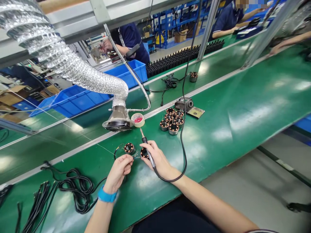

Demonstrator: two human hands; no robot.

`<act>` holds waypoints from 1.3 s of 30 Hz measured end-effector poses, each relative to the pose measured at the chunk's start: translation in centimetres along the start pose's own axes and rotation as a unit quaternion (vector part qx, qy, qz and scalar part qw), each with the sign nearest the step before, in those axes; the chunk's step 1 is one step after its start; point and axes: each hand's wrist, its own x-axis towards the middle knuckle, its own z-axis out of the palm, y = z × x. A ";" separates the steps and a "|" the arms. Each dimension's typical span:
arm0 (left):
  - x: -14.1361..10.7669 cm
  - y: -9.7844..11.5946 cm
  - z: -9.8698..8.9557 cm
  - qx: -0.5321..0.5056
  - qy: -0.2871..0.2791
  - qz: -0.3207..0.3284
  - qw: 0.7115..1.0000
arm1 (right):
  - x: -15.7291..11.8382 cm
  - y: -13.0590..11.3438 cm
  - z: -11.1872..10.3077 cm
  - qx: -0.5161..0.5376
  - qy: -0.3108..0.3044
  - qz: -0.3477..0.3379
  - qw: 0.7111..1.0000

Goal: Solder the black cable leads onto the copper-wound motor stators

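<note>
1. The right hand point(157, 158) is closed around the pen grip of a soldering iron point(148, 154), with its tip pointing away from the person. The tip looks clear of everything, but it sits close to a tape-like roll point(137, 120); a small slip of the wrist could scorch the roll.
2. The left hand point(118, 173) is curled closed beside a wound stator point(129, 148), but I cannot tell exactly what it pinches. Tugging on the thin leads point(137, 157) here could strain or snap them.
3. A second wound stator point(144, 152) lies just under the right hand. With the two so close, the iron could touch a winding and damage its insulation.
4. A black cable point(77, 191) runs from near the left wrist to a loose coil on the green worktop point(206, 152). A forearm movement could drag it and shift the stators.
5. The iron's cord point(185, 129) arcs up past a stack of wound stators point(171, 121). If it snags there, the stack could be knocked over.
6. Above the roll, a fume extractor hood point(118, 118) hangs from foil ducting point(73, 68); if the iron works away from it, fumes could escape capture.
</note>
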 end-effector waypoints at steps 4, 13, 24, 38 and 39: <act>-0.1 0.1 0.3 0.013 0.012 -0.002 1.000 | -0.1 0.0 0.0 0.008 0.002 -0.001 1.000; 0.4 -0.1 1.4 0.041 0.082 -0.004 0.996 | 0.0 0.0 -0.1 0.014 0.011 -0.008 1.000; -0.2 -0.4 1.4 0.062 0.044 -0.015 0.997 | -0.5 0.3 0.8 0.008 0.008 -0.145 0.989; 1.0 -2.7 1.6 -0.162 0.081 -0.011 0.983 | -1.2 -1.9 1.3 0.060 0.062 -0.046 0.995; 1.1 -2.7 1.2 -0.146 0.087 -0.008 0.985 | -1.1 -2.3 0.7 0.050 0.066 -0.046 0.995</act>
